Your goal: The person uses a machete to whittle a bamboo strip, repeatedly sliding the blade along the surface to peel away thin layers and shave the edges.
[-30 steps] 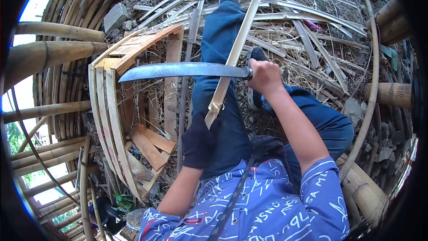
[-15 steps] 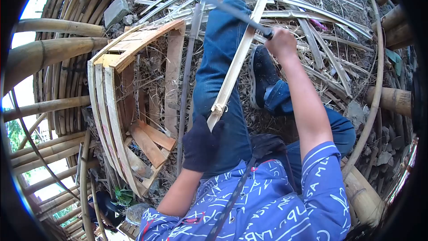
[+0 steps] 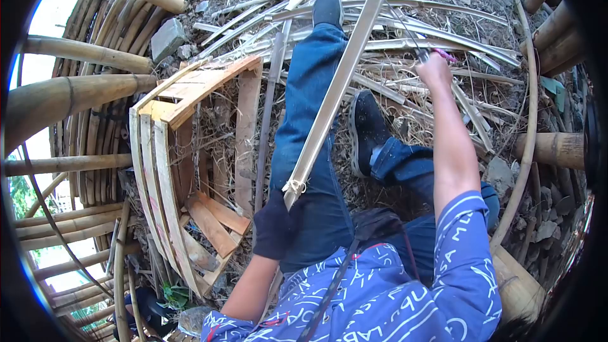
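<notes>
My left hand [image 3: 277, 226], in a dark glove, is closed round the lower end of a long split bamboo strip [image 3: 334, 96]. The strip slants up and away over my outstretched leg, with curled shavings near the glove. My bare right hand [image 3: 435, 69] grips the dark handle of a long blade [image 3: 406, 30]. Thin and blurred, the blade points up and to the left, to the right of the strip's far end. No contact between blade and strip can be made out.
A wooden crate [image 3: 163, 171] with loose wood pieces [image 3: 212, 223] lies left of my leg. Split strips [image 3: 443, 44] cover the ground ahead. Bamboo poles [image 3: 76, 95] line the left side; another pole [image 3: 551, 149] juts in at right. A grey block [image 3: 168, 39] sits at upper left.
My right hand has moved right and slightly down with the blade, which has swung away from the strip. The strip is turned slightly, its inner face showing more.
</notes>
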`<action>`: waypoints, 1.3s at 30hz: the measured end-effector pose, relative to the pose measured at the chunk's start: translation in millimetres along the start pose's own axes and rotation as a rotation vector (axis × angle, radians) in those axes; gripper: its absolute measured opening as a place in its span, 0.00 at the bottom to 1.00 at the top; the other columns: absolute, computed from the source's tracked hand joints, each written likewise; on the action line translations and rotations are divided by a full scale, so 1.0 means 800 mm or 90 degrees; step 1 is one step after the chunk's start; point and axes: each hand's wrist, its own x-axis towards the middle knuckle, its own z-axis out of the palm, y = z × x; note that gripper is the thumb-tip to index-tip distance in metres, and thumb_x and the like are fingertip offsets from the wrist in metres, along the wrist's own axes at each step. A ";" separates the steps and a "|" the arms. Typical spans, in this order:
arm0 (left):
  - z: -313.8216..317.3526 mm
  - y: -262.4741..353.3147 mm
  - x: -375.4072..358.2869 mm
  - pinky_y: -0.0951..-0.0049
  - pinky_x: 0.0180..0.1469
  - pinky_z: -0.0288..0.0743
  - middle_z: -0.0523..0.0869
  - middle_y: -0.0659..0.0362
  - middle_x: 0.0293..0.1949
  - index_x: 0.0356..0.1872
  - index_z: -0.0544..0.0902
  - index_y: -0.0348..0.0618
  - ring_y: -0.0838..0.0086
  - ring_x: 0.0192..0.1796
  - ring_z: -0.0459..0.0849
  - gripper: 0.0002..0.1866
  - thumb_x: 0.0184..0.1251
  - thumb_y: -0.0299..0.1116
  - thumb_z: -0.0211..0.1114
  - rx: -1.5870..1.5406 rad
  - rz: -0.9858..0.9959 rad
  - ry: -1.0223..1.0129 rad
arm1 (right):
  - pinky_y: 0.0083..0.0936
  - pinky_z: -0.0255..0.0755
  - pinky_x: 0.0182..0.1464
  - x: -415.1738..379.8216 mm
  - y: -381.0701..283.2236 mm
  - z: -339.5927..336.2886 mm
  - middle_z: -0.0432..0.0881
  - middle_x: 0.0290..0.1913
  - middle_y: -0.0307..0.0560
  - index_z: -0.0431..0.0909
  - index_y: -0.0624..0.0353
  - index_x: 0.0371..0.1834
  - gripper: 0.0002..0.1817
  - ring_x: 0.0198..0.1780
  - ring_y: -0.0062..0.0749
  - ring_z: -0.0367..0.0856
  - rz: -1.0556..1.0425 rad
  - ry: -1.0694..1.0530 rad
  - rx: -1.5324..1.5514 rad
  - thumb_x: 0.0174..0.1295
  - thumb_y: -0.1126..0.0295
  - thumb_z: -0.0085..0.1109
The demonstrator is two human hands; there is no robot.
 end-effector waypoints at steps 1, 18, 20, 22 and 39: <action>-0.004 0.007 0.002 0.52 0.33 0.75 0.83 0.45 0.29 0.39 0.74 0.41 0.46 0.31 0.82 0.20 0.59 0.47 0.67 0.014 -0.005 -0.012 | 0.41 0.76 0.48 0.001 0.021 0.010 0.84 0.42 0.60 0.82 0.62 0.39 0.16 0.46 0.51 0.83 0.015 0.022 0.028 0.50 0.63 0.60; -0.019 -0.027 -0.076 0.54 0.32 0.75 0.83 0.43 0.27 0.47 0.78 0.41 0.48 0.32 0.83 0.18 0.61 0.41 0.65 -0.034 0.026 -0.053 | 0.21 0.61 0.22 -0.277 0.036 -0.019 0.71 0.12 0.40 0.70 0.64 0.18 0.06 0.17 0.18 0.69 -0.224 0.018 0.541 0.46 0.77 0.58; -0.024 -0.032 -0.082 0.53 0.33 0.76 0.83 0.43 0.27 0.48 0.78 0.41 0.48 0.33 0.84 0.18 0.61 0.41 0.65 -0.038 0.022 -0.078 | 0.22 0.65 0.22 -0.307 0.017 -0.034 0.73 0.13 0.44 0.71 0.64 0.20 0.05 0.17 0.23 0.74 -0.287 -0.029 0.524 0.46 0.77 0.58; -0.030 -0.037 -0.086 0.53 0.34 0.76 0.83 0.43 0.28 0.48 0.77 0.41 0.47 0.34 0.84 0.19 0.63 0.42 0.64 -0.069 -0.005 -0.135 | 0.27 0.71 0.23 -0.325 0.003 -0.048 0.78 0.17 0.51 0.74 0.61 0.23 0.04 0.19 0.39 0.81 -0.368 -0.097 0.461 0.46 0.76 0.59; 0.006 -0.066 -0.163 0.54 0.36 0.75 0.83 0.39 0.32 0.46 0.78 0.36 0.45 0.38 0.83 0.19 0.62 0.41 0.62 -0.118 -0.044 -0.204 | 0.39 0.74 0.27 -0.338 -0.007 -0.040 0.79 0.21 0.49 0.71 0.57 0.24 0.07 0.25 0.45 0.81 -0.583 0.009 0.063 0.46 0.69 0.59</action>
